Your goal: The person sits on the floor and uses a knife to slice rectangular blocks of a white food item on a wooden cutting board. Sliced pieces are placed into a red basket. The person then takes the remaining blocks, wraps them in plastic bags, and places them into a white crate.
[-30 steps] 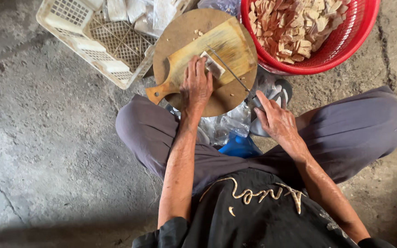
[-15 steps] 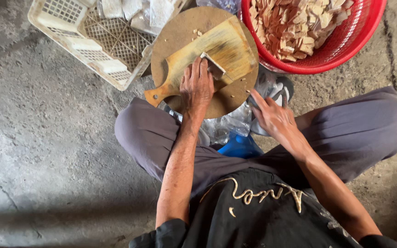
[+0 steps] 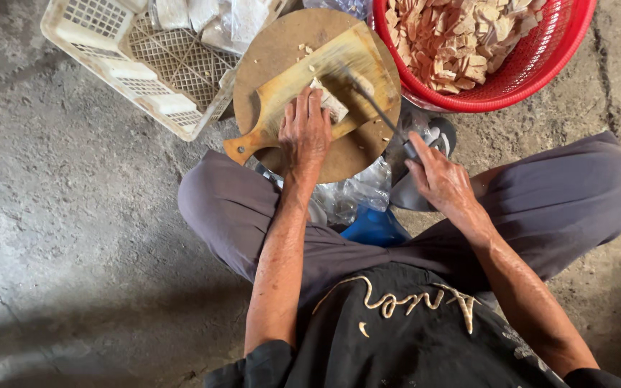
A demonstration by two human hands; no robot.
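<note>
My left hand (image 3: 305,133) presses down on a small pale block (image 3: 332,104) lying on a yellow wooden cutting board (image 3: 325,68) with a handle. The board rests on a round wooden slab (image 3: 282,43). My right hand (image 3: 440,176) grips the dark handle of a knife (image 3: 371,100), whose blade reaches over the board just right of the pale block. Small pale crumbs lie scattered on the board and slab.
A red plastic basket (image 3: 540,68) full of pale cut pieces stands at the top right. A white plastic crate (image 3: 102,54) with wrapped packets lies at the top left. Clear plastic and a blue thing (image 3: 371,226) sit between my knees. Bare concrete floor lies all around.
My right hand has lifted off my knee and now holds the knife with its blade over the board. My left hand stays on the pale block.
</note>
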